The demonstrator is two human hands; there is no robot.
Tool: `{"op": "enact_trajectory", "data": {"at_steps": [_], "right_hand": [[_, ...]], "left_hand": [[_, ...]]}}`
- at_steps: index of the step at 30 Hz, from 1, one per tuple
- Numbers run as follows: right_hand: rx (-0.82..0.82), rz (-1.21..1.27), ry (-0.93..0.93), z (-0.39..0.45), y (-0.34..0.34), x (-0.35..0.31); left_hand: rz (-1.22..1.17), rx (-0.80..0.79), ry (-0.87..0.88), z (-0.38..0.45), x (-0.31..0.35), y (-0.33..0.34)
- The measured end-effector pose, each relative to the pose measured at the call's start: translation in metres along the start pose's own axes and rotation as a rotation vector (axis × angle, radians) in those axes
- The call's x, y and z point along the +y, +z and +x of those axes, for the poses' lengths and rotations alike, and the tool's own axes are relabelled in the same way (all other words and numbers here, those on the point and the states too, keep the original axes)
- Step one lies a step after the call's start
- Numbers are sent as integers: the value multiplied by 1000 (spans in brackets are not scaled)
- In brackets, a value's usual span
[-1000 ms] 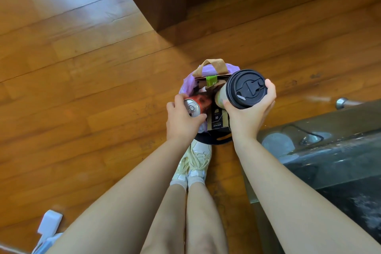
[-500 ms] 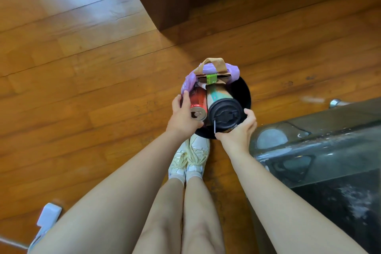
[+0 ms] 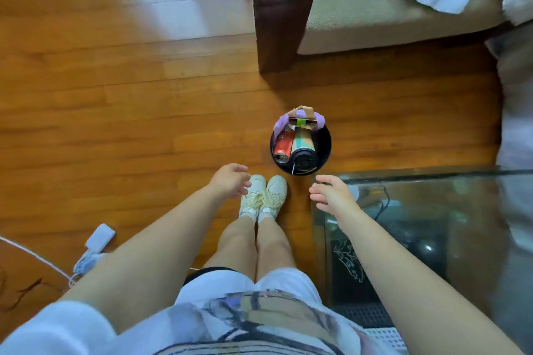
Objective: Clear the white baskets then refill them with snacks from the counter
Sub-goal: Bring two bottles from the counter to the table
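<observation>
A small round black bin [image 3: 325, 143] stands on the wooden floor just beyond my shoes. Inside it lie a red drink can [image 3: 283, 146], a paper cup with a black lid [image 3: 302, 153], and a purple bag with a brown cardboard piece [image 3: 301, 117] at the far rim. My left hand [image 3: 230, 180] hovers empty, fingers relaxed, to the near left of the bin. Empty too, my right hand [image 3: 330, 193] has its fingers spread, near right of the bin over the glass table corner. No white basket shows clearly.
A glass-topped table [image 3: 432, 210] fills the right side. A dark wooden furniture leg [image 3: 281, 8] with a beige cushion [image 3: 360, 8] stands beyond the bin. A white charger and cable [image 3: 98, 239] lie on the floor at left. A white perforated edge [image 3: 383, 336] shows at bottom right.
Both hands let go of the can and the cup, which now rest in the bin. The hands pulled back toward me and the view rose away from the floor.
</observation>
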State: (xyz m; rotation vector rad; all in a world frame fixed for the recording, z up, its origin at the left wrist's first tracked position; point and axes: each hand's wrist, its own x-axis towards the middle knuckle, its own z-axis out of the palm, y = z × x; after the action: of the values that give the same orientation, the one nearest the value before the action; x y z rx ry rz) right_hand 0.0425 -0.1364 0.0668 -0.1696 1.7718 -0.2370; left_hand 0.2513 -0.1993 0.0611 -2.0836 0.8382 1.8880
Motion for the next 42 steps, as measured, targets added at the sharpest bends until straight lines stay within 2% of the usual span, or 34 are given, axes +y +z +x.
{"op": "enact_trajectory", "data": {"at_steps": [6, 10, 13, 20, 24, 27, 31, 38, 42], "right_hand": [[33, -171, -42, -62, 10, -14], [51, -342, 75, -89, 48, -39], [-11, -501, 119, -107, 87, -62], [-220, -616, -117, -142, 214, -128], [-244, -690, -293, -156, 300, -162], [-294, -721, -336, -170, 354, -181], [-305, -746, -337, -177, 403, -196], [-122, -667, -283, -168, 459, -231], [-43, -704, -238, -151, 496, -265]], "left_hand": [[-268, 130, 31, -83, -30, -42], [-530, 190, 13, -120, -68, -72], [-752, 244, -27, -138, -107, -92], [-1158, 399, -188, -156, -214, -155], [-1302, 409, -329, -152, -270, -205], [-1352, 397, -400, -150, -301, -247], [-1339, 432, -361, -140, -318, -310], [-1254, 425, -232, -114, -296, -422], [-1245, 399, -149, -96, -275, -477]]}}
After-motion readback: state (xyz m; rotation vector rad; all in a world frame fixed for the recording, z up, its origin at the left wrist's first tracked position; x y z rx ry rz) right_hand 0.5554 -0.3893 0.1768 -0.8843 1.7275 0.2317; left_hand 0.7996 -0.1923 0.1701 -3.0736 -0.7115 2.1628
